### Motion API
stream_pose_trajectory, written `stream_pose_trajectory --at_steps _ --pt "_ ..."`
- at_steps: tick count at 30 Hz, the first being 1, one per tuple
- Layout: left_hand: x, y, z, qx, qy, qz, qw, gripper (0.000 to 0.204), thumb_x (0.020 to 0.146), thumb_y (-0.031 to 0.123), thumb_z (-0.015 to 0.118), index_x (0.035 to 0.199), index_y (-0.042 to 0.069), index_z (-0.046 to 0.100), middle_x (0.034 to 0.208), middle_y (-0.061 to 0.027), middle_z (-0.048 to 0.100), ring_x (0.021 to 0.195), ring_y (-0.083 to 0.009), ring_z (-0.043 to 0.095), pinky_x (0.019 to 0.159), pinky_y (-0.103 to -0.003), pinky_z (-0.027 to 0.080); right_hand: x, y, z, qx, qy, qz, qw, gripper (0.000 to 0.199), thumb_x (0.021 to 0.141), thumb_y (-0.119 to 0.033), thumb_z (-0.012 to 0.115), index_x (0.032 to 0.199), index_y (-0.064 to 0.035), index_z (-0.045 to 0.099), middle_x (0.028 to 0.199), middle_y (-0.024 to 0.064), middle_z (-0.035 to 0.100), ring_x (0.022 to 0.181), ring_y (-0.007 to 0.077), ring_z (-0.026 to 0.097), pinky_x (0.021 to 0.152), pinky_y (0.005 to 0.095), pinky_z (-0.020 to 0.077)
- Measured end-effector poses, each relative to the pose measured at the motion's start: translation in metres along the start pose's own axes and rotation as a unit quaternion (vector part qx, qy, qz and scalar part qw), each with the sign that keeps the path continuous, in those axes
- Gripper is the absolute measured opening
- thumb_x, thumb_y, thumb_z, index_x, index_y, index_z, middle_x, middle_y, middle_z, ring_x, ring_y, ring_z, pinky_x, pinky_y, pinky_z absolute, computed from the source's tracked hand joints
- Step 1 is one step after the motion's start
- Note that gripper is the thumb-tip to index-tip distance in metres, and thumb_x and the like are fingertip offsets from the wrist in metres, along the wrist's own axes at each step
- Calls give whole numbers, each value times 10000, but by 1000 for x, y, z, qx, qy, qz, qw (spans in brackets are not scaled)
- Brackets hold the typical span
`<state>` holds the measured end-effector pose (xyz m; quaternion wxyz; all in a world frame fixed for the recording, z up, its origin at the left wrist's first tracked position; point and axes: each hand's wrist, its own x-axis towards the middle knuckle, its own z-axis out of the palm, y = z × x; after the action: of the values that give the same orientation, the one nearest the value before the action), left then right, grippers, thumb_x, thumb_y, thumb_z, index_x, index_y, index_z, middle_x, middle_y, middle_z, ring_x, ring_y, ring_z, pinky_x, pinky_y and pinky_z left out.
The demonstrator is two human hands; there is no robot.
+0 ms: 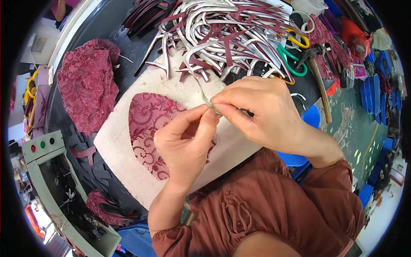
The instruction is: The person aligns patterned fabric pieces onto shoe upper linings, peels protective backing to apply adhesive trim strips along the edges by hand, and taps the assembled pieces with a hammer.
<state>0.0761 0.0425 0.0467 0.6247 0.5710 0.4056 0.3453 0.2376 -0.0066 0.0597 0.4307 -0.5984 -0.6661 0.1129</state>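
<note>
A dark desk (127,55) is filling the middle. On the right, a worn green floor (349,113) is stretching away and blue bins (369,93) are standing; a blue stool (313,115) is sitting near the desk.

Narrow pale strip (205,98) (gently curved), lower end pinched by both hands (182,137) (269,109).

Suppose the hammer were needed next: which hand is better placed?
Probably the right hand: the hammer lies to its right, while the left hand is farther off, over the patterned fabric piece. Both seem to pinch a thin strip, though.
</note>
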Motion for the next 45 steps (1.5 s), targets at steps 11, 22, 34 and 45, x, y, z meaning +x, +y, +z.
stream_pose_trajectory --at_steps 11,22,34,45 --pt "1 0 -14 -64 -28 -30 997 132 916 31 632 982 -79 662 830 -96 693 711 -153 684 724 -319 611 4 -2 5 190 -43 177 965 83 787 -73 654 755 2 658 660 99 646 631 191 671 599 301 516" --pt "6 4 -34 -87 -17 -65 994 128 910 46 663 958 -73 675 853 -98 703 752 -142 699 699 -247 576 -1 -7 7 210 -51 151 965 90 847 -69 618 869 19 614 770 97 641 705 144 624 642 301 503" --pt "44 -10 -118 -12 -33 -191 981 195 907 147 656 928 -46 670 820 -124 704 705 -167 705 641 -229 573 -34 -7 -62 784 25 203 586 155 949 -45 504 904 -98 365 789 53 471 461 138 489 516 323 404" --pt "45 -5 -148 118 -69 -248 959 229 906 152 626 982 -57 679 830 -125 707 671 -143 680 640 -233 559 -109 0 -135 430 198 310 825 71 1011 -42 462 1080 -36 445 829 -17 437 501 7 371 528 191 341"
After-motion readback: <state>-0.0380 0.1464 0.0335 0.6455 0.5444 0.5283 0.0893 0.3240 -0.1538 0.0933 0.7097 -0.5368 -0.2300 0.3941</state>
